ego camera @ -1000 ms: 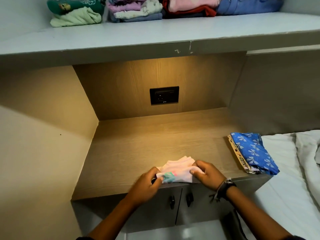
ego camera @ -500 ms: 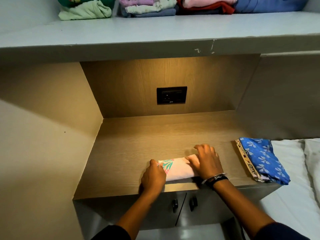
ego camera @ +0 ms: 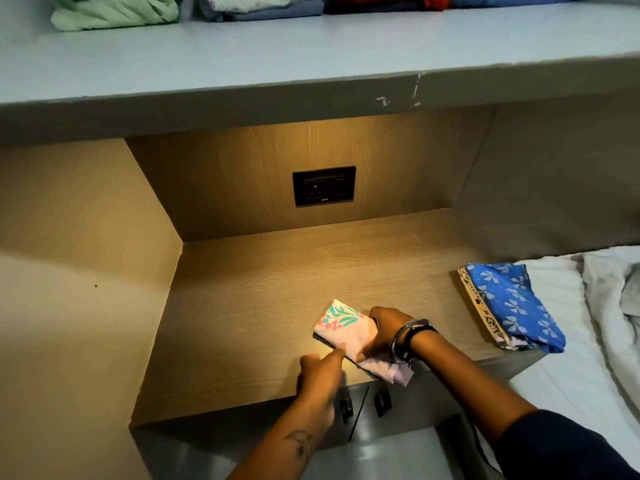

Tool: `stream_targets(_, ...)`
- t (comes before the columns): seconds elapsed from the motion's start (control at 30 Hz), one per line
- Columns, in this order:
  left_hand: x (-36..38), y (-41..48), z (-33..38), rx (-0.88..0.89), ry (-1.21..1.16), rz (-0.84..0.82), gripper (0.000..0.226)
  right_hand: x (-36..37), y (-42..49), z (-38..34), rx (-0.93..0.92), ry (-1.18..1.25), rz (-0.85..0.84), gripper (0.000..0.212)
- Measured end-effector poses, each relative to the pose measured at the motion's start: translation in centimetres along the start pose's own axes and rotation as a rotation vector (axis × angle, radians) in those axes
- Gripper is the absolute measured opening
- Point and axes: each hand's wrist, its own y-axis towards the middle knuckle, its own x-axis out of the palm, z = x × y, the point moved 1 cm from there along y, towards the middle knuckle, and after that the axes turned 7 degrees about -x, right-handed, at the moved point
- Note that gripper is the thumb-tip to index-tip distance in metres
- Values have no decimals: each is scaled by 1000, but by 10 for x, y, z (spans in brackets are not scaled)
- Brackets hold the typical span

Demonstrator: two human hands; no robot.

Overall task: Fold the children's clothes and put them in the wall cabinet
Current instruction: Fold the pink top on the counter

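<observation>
Nearest the camera, below the front edge of the wooden surface [ego camera: 242,306], two small dark knobs [ego camera: 363,405] are showing on the grey cabinet doors. Just above them, the left hand [ego camera: 320,374] is resting on the surface near its front edge, one finger stretched out and touching the near edge of the folded pink garment [ego camera: 349,332] — the other fingers are curled in, gripping nothing. The right hand [ego camera: 382,329], wearing dark bands at the wrist, is lying over the garment's right side with its fingers closed around that edge, thumb below; a loose corner of the cloth is hanging past the front lip of the surface. The green and pink print is facing up at the garment's far left corner.

Further right, well apart from the hands, a folded blue garment with pale bows [ego camera: 512,306] is sitting at the surface's right end, just beside the white bed sheet [ego camera: 571,393]. Beyond, a black wall socket [ego camera: 323,185] is sitting in the lit back panel. Farthest off, folded clothes [ego camera: 114,12] are lining the pale upper shelf [ego camera: 311,53] — green at the left, blue and red further right.
</observation>
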Motion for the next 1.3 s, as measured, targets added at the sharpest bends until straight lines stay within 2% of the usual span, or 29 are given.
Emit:
stream_targets(0.07,12,1,14,-3,-49,-133,32,5,-4,2,28,108,14,63)
stream_targets(0.2,39,-2,39,37,16,-183,25,12,-22,18,53,529,81,40)
stream_targets(0.27,53,-9,44,97,22,-271,26,6,-38,28,-11,733,137,33)
stream_targets(0.37,88,-28,51,145,-103,-472,26,-20,-75,52,-133,900,221,30)
stream_targets(0.47,136,-52,62,192,-244,-638,31,-56,-111,87,-156,986,372,35)
stream_targets(0.53,175,-66,74,225,-241,-625,37,-82,-132,116,-96,903,539,34)
stream_targets(0.6,212,-75,85,250,-235,-587,40,-103,-142,145,-68,882,699,24)
stream_targets(0.67,247,-79,91,258,-205,-538,42,-118,-140,174,-34,851,799,20)
stream_targets(0.77,283,-69,83,290,-51,-334,48,-121,-119,213,77,750,743,30)
stream_targets(0.83,293,-60,70,364,101,-169,51,-109,-103,230,138,588,671,37)
stream_targets(0.93,295,-55,56,483,199,58,50,-91,-89,248,205,341,603,48)
stream_targets(1.0,293,-53,50,489,379,244,54,-83,-86,256,271,360,579,57)
stream_targets(1.03,292,-51,48,413,397,273,60,-80,-86,258,296,446,562,62)
stream_targets(1.07,292,-50,48,280,311,207,63,-79,-85,258,317,565,543,66)
stream_targets(1.13,294,-52,45,69,71,-34,60,-78,-87,254,337,782,494,67)
stream_targets(1.23,290,-54,41,67,78,-173,49,-82,-92,245,302,864,469,59)
stream_targets(1.3,279,-56,37,54,74,-266,45,-79,-99,237,297,919,490,46)
